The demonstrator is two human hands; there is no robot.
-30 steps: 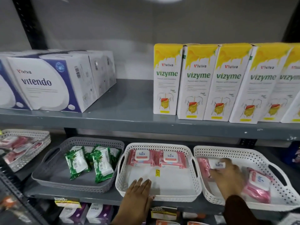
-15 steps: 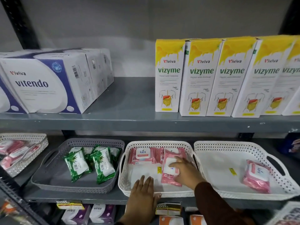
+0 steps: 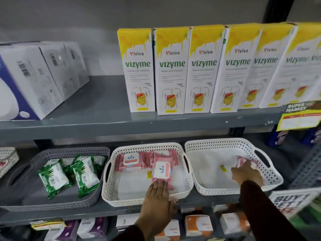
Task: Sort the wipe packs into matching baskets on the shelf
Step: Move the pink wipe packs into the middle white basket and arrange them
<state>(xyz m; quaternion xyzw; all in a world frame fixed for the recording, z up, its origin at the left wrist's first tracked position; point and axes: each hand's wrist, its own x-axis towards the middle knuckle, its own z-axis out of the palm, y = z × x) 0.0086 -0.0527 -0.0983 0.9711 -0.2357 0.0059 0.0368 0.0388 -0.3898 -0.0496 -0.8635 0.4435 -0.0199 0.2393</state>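
Note:
The middle white basket (image 3: 147, 145) holds pink Kara wipe packs: one lies flat at the back left (image 3: 132, 160) and another (image 3: 162, 170) rests lengthwise on top of the pile. My left hand (image 3: 157, 197) lies flat over this basket's front rim, its fingertips touching the end of that top pack. In the right white basket (image 3: 217, 141) a single pink wipe pack (image 3: 243, 160) lies near the right handle. My right hand (image 3: 247, 174) covers it with the fingers curled over it. The grey basket (image 3: 69, 150) on the left holds green wipe packs (image 3: 53, 176).
Yellow-and-white Vizyme boxes (image 3: 171, 70) and white-blue boxes (image 3: 31, 80) stand on the shelf above. Another white basket (image 3: 7, 159) shows at the far left edge. Small boxes (image 3: 198, 225) fill the shelf below. Price signs (image 3: 300, 117) hang at the right.
My right hand let go of a pink pack in the middle basket and moved right into the right basket onto the last pink pack. The left hand stayed on the rim.

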